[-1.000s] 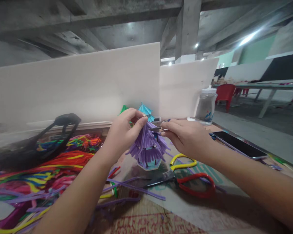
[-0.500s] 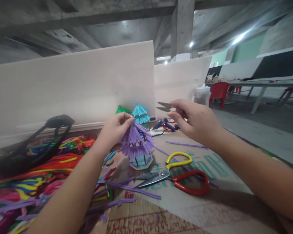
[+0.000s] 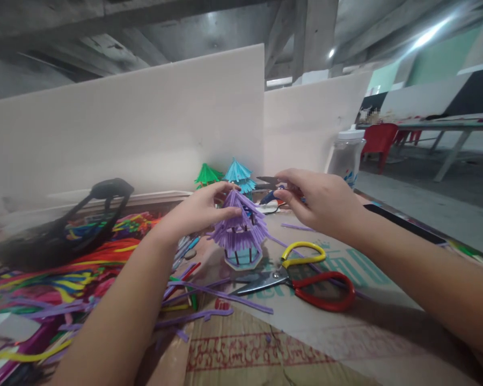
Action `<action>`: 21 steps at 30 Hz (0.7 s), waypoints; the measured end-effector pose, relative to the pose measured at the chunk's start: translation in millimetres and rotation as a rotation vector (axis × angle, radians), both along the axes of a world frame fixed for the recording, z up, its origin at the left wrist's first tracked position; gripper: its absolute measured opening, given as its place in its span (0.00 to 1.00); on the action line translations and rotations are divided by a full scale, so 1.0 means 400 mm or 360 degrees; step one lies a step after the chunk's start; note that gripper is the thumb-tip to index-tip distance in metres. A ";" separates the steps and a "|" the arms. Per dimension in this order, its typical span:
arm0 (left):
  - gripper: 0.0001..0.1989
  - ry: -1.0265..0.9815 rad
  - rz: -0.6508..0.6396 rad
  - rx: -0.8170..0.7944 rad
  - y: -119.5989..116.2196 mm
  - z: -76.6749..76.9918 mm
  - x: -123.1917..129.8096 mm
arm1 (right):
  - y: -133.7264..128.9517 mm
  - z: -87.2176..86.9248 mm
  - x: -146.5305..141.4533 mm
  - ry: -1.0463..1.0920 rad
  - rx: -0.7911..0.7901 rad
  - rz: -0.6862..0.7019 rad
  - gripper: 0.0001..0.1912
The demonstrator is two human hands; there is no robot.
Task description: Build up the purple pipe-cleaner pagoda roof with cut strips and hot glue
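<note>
A small purple pagoda model (image 3: pixel 241 236) with a two-tiered fringed roof and a pale blue base stands on the cardboard. My left hand (image 3: pixel 203 210) has its fingers around the top of the roof. To the right, my right hand (image 3: pixel 316 198) grips small dark scissors (image 3: pixel 269 180), their blades pointing left toward the roof top. Large scissors (image 3: pixel 279 274) with one yellow and one red handle lie open in front of the model. Green (image 3: pixel 208 173) and light blue (image 3: pixel 238 171) roofed models stand behind. Purple strips (image 3: pixel 237 300) are scattered nearby.
Piles of colourful pipe cleaners (image 3: pixel 80 268) and a black strapped object (image 3: pixel 64 230) cover the left side. A blue glue gun (image 3: pixel 270 197) lies behind my right hand. A clear bottle (image 3: pixel 343 155) and a black phone-like slab (image 3: pixel 404 224) are at the right, white boards (image 3: pixel 145 123) behind.
My left hand has shifted from pinching the roof tip to spreading around the roof's upper part. The small scissors are nearer the roof tip and their blades look less spread. The view has shifted.
</note>
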State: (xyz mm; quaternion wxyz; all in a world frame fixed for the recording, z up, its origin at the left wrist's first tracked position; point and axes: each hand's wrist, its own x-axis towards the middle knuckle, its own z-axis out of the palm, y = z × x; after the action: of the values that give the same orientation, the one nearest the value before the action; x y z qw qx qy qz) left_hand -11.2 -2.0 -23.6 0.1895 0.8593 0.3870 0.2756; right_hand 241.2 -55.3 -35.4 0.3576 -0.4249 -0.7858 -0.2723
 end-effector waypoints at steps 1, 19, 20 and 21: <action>0.23 0.0003 -0.0001 -0.0003 -0.003 0.001 0.001 | 0.000 -0.001 -0.001 -0.0005 -0.0010 0.0001 0.16; 0.11 -0.0589 0.0163 0.0377 -0.026 0.015 0.024 | 0.004 -0.039 -0.038 -0.0123 -0.0036 0.0172 0.16; 0.11 -0.0638 0.0168 0.0404 -0.031 0.017 0.025 | 0.004 -0.040 -0.038 -0.0126 -0.0010 0.0177 0.16; 0.12 -0.0684 0.0179 0.0434 -0.037 0.020 0.025 | 0.004 -0.040 -0.037 -0.0129 0.0024 0.0180 0.15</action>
State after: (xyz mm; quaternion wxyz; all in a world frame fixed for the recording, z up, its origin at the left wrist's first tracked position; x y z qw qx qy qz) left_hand -1.1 -16.6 -15.8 0.1342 0.7759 0.3442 0.5114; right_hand 226.3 -53.8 -51.6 0.3435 -0.3659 -0.8202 -0.2745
